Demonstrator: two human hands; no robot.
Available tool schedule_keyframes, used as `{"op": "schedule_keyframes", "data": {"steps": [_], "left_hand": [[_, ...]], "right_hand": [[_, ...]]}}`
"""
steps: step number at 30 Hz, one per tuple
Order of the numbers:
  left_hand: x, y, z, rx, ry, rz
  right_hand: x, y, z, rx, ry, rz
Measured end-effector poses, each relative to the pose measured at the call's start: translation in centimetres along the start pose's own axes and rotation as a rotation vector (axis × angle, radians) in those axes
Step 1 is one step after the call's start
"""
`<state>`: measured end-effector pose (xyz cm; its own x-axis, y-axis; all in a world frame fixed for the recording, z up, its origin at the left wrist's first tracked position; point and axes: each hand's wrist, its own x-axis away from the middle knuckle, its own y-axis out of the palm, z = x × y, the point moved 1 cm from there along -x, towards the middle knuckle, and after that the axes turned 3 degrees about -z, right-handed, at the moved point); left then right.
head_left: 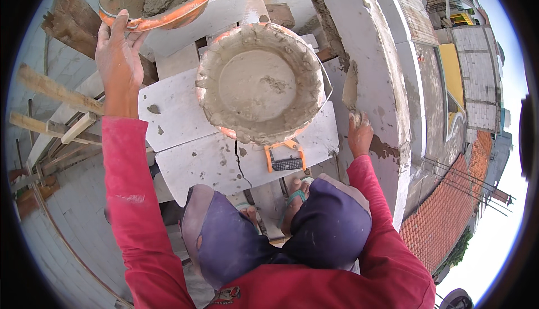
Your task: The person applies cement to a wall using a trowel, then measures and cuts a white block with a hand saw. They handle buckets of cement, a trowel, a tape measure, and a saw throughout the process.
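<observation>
At the upper left, my left hand (120,56) is closed on the rim of an orange bucket (188,7), which is tipped and holds grey mortar. A second bucket (205,79) stands in the middle, its inside wall caked with mortar and wet grey mix in its bottom. My right hand (360,134) is closed around the handle end of a trowel (350,87). Its mortar-smeared blade points away from me, beside the white block wall. The trowel's handle is mostly hidden by my fingers.
White block slabs (196,160), one cracked, lie under the middle bucket. An orange-and-black tool (286,159) rests on them near my feet. A white block wall (373,56) runs along the right, with tiled roofs (438,213) beyond. Wooden beams (59,93) cross at the left.
</observation>
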<state>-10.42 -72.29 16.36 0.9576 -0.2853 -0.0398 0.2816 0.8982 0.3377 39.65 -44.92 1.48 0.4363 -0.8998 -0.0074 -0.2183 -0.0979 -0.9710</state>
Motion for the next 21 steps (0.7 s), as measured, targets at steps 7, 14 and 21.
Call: {"op": "schedule_keyframes", "data": {"steps": [7, 14, 21], "left_hand": [[-0.4, -1.0, 0.0, -0.007, -0.016, 0.001], [-0.4, -0.6, -0.1, -0.007, -0.018, 0.041], [-0.7, -0.7, -0.1, -0.019, -0.009, 0.015]], "right_hand": [[0.2, -3.9, -3.3, -0.194, -0.125, -0.093], [-3.3, -5.3, -3.7, -0.509, 0.203, -0.384], [-1.8, -1.6, -2.3, -0.127, -0.112, -0.066]]}}
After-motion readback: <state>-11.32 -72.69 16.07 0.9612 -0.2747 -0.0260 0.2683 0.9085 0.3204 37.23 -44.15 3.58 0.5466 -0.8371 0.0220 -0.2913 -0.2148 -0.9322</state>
